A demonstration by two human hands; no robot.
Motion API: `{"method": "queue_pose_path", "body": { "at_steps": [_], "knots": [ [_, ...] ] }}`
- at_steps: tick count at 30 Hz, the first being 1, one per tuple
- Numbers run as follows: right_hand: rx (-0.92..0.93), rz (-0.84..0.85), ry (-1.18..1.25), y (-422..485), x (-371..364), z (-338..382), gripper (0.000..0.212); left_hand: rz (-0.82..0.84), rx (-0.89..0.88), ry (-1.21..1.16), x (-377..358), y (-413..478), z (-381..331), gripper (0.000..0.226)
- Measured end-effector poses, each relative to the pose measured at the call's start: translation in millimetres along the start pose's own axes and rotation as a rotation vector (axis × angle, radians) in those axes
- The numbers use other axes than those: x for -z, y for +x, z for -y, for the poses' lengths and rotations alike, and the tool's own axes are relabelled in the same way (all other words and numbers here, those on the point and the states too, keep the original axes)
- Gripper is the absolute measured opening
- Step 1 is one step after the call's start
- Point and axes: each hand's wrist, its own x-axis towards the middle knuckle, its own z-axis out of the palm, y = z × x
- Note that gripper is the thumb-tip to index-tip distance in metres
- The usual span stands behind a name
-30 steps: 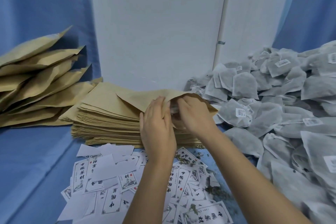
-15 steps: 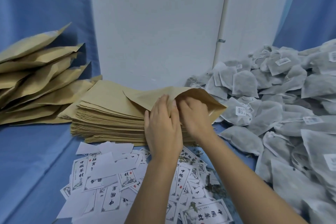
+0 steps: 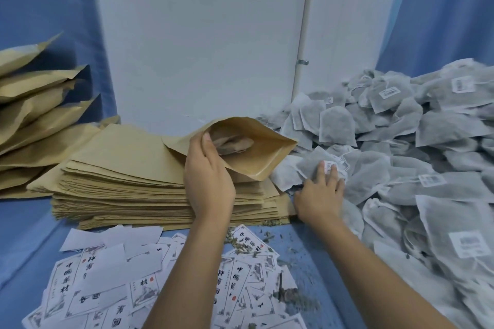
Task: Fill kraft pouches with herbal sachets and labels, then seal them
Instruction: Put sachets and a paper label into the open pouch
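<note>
Your left hand [image 3: 208,176] grips the kraft pouch [image 3: 264,157] at its mouth: thumb hooked inside the rim, the other fingers hidden behind it. The mouth gapes toward you. The inner sachet [image 3: 235,143] lies in the pouch just past your thumb. Your right hand [image 3: 319,195] is flat, its fingers [image 3: 333,175] straight and released, tips touching the barcoded sachet [image 3: 311,160] at the near edge of the sachet pile [image 3: 401,141]. The pouch stack [image 3: 128,171] sits under your left fingers. The labels [image 3: 107,275] lie on the table [image 3: 26,222], nearer you than both sets of fingers.
</note>
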Motion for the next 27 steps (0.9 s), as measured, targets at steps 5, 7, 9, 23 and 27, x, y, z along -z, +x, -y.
{"method": "queue_pose_path", "body": {
  "at_steps": [5,7,9,23,27],
  "knots": [
    [-0.035,0.08,-0.092,8.5,-4.4,-4.0,0.057,-0.013,0.003,-0.012,-12.9,-1.4,-0.8,0.033],
    [0.019,-0.081,0.004,6.7,-4.4,-2.1,0.057,-0.022,0.008,-0.01,-15.9,-0.8,0.3,0.034],
    [0.09,-0.326,0.246,4.0,-2.3,-1.2,0.055,-0.035,0.016,-0.017,-17.5,0.2,0.7,0.036],
    [-0.423,0.189,1.385,27.7,-11.7,34.2,0.044,-0.072,0.03,-0.036,-18.8,12.7,13.1,0.039],
    [-0.505,0.251,1.515,34.7,-4.3,36.7,0.034,-0.071,0.025,-0.041,-19.4,12.8,13.0,0.039]
  ]
}}
